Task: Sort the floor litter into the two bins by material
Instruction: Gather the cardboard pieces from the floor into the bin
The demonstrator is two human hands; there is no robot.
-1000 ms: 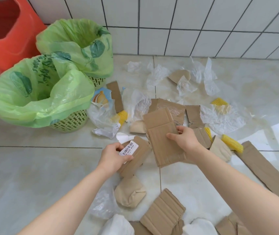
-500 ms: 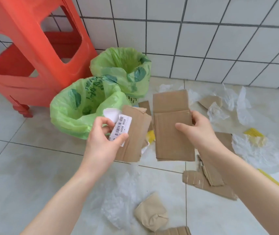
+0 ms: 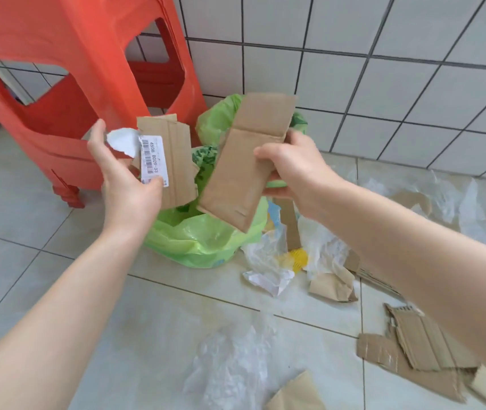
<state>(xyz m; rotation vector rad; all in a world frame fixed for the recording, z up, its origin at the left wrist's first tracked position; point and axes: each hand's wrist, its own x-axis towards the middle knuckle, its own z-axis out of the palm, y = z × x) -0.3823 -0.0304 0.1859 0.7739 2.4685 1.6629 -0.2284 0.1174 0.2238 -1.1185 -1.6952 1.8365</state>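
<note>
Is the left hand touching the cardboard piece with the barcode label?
Touching. In the head view the left hand pinches the labelled cardboard piece: the thumb lies flat on the barcode label, with no gap between them.

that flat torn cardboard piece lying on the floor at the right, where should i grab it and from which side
Pinch the torn cardboard piece by its ragged near-left edge, coming in low from the left. It lies flat on the floor tiles, so only an edge gives purchase, and that side looks open, whereas the right arm crosses its far right.
</note>
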